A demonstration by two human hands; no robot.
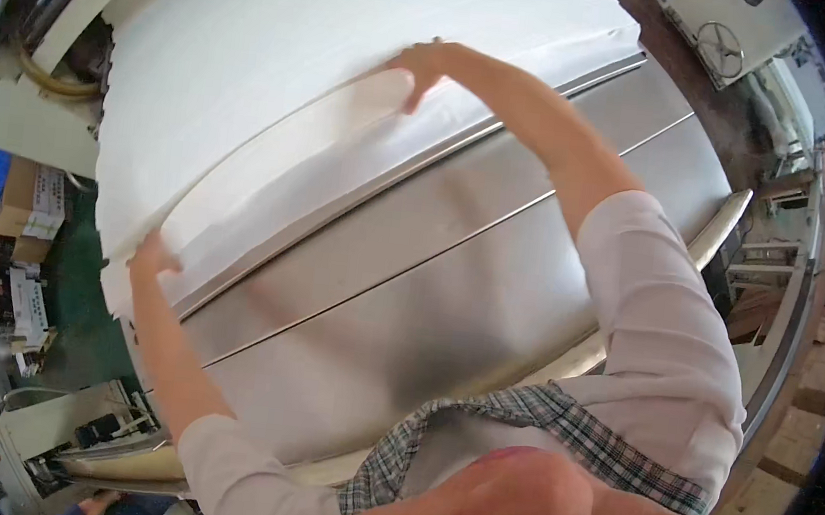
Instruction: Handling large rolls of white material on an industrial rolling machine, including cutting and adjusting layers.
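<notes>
A wide white sheet (251, 70), fabric or paper, covers the upper part of a machine. Between my hands a long curved band or fold of it stands up from the layer below. My left hand (153, 258) grips the near-left end of this fold, thumb toward the inside. The far-right end is in my right hand (423, 66), with the thumb on the near side and the fingers mostly behind the edge. Just below the sheet's lower edge runs a metal bar (391, 170), then a smooth metal panel (431, 270) that slopes toward me.
Cardboard boxes (31, 202) stand left on a green floor (86, 304). A handwheel (719, 48) sits at the upper right. A pale roller or rail (722, 230) crosses near my right arm. At the lower left another person's hand (97, 506) shows.
</notes>
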